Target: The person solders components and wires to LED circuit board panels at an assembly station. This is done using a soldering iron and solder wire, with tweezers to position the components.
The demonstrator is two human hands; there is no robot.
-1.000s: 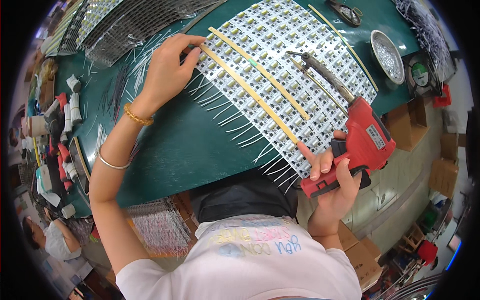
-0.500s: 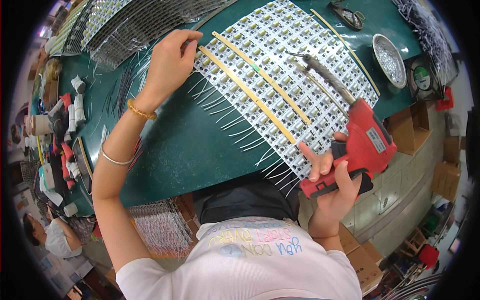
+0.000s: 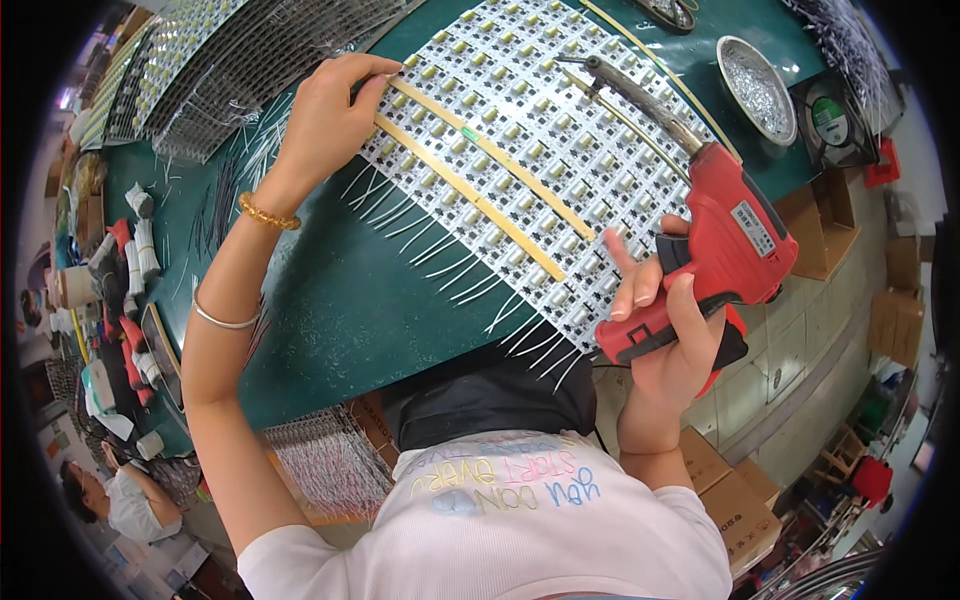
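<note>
My left hand (image 3: 328, 118) is at the far left corner of a white circuit board panel (image 3: 540, 110), its thumb and forefinger closed at the upper end of a yellow strip (image 3: 520, 176) with a green mark. My right hand (image 3: 672, 320) grips a red soldering gun (image 3: 735, 225), its metal tip pointing up and left above the panel. One right finger stretches out to the lower end of that same strip. A second yellow strip (image 3: 470, 197) lies nearer me, roughly parallel. White wires (image 3: 465, 275) stick out from the panel's near edge.
An oval metal dish (image 3: 757, 90) stands at the right on the green table (image 3: 350, 310), beside a black-framed spool (image 3: 832, 120). Stacked panels (image 3: 250, 60) fill the far left. Bundled wires (image 3: 145, 250) lie left; cardboard boxes (image 3: 725, 490) sit below right.
Both hands have shifted from the nearer yellow strip to the ends of the farther, green-marked one. The soldering gun has stayed in my right hand. The whole view has shifted slightly.
</note>
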